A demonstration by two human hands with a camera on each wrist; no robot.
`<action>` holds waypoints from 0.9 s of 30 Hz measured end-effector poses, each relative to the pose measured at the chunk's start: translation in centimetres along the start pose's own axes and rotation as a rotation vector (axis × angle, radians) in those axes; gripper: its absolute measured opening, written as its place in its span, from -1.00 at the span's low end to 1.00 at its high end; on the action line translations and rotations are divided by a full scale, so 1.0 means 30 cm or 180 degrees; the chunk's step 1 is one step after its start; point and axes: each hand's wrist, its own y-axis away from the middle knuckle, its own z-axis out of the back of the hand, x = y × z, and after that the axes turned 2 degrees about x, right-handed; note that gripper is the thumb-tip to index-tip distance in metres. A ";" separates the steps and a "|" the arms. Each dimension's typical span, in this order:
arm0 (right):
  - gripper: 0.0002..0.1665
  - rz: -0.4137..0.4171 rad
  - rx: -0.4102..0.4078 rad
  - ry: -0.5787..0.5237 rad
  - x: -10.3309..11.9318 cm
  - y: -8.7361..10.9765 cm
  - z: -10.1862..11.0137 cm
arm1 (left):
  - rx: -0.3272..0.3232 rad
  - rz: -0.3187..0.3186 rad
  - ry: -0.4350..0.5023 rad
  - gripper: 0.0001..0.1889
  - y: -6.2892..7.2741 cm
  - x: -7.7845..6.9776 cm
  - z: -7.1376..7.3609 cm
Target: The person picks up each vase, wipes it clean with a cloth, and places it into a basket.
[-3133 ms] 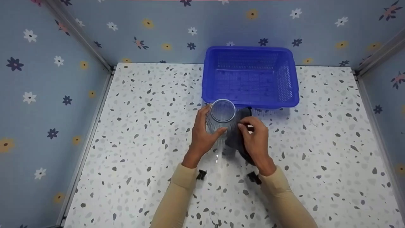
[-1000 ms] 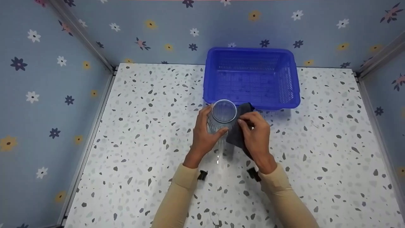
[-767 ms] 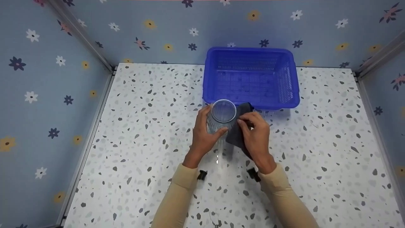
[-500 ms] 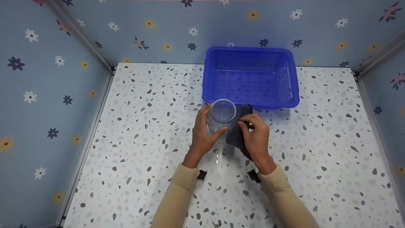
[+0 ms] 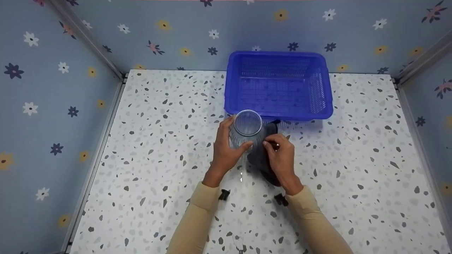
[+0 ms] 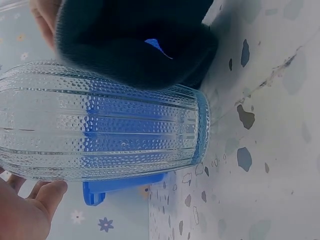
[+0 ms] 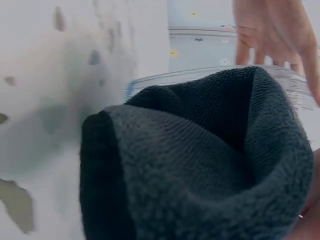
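Glass jar (image 5: 246, 135) upright near frame centre, left hand (image 5: 225, 152) gripping it; right hand (image 5: 281, 156) pinches dark cloth (image 5: 257, 156) at its right.

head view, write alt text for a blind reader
A person's left hand grips an upright ribbed glass jar while the right hand pinches a dark gray cloth beside it. Behind them, a blue plastic basket sits on a white speckled table.

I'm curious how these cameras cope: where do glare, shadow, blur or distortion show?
Head view: small white glints on the tabletop, a soft shadow along the front of the blue basket; left wrist view: the dimpled glass jar breaks up the basket's blue, and the dark cloth sinks to near-black; right wrist view: the tabletop looks pale and blurred.
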 end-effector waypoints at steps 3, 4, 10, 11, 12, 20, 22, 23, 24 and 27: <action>-0.92 -0.0036 0.0039 -0.0009 -0.020 0.005 -0.016 | -0.0008 -0.0009 0.0004 -0.09 0.000 0.002 0.003; -0.93 -0.0055 0.0052 0.0009 -0.027 0.007 -0.021 | -0.0010 -0.0010 0.0008 -0.08 0.000 0.002 0.004; -0.94 -0.0181 0.0190 0.0217 -0.072 0.023 -0.051 | -0.0004 0.0002 0.0041 -0.07 0.001 0.001 0.003; -0.94 -0.0196 0.0205 0.0245 -0.077 0.026 -0.054 | 0.0004 0.0001 0.0048 -0.06 0.000 0.000 0.002; -0.93 -0.0204 0.0214 0.0267 -0.082 0.028 -0.056 | 0.0010 -0.0003 0.0052 -0.06 0.000 -0.001 0.002; -0.96 -0.0212 0.0224 0.0250 -0.074 0.027 -0.047 | 0.0044 0.0046 0.0071 -0.10 0.000 -0.012 0.005; -0.95 -0.0203 0.0196 0.0227 -0.057 0.023 -0.035 | 0.0067 0.0078 0.0072 -0.10 0.002 -0.014 0.005; -0.95 -0.0193 0.0176 0.0203 -0.046 0.020 -0.028 | 0.0073 0.0088 0.0072 -0.10 0.002 -0.013 0.005; -0.95 -0.0178 0.0157 0.0165 -0.034 0.015 -0.021 | 0.0074 0.0098 0.0078 -0.10 0.003 -0.012 0.005; -0.95 -0.0105 0.0078 0.0043 0.010 -0.003 0.005 | 0.0056 0.0109 0.0084 -0.09 0.003 -0.009 0.007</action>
